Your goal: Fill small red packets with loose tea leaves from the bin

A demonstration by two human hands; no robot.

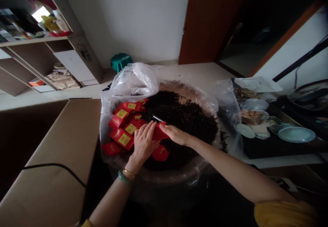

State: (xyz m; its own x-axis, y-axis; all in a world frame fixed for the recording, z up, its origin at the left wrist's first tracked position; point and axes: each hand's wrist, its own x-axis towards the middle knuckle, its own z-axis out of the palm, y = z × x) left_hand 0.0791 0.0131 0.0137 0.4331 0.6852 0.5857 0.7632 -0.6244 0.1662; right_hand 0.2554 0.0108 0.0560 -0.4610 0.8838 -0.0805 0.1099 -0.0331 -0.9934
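Pale wall (143, 25), fingers (145, 130) on red packet (160, 133).

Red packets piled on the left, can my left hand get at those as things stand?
Likely yes: the red packet pile lies just beside the left hand, with nothing apparent between. But it and the right hand hold another red packet, so it would probably have to let go first.

No wording legible for certain. Red packets (116, 134) — yellow labels (124, 139) on several faces, print too small to make out; faint gold marks beside some labels, likewise unreadable. Green bundle (120, 62) near the wall — pale lettering on top, too blurred to spell. Shelf unit's side panel (90, 69): dark emblem (84, 53), its markings unclear.
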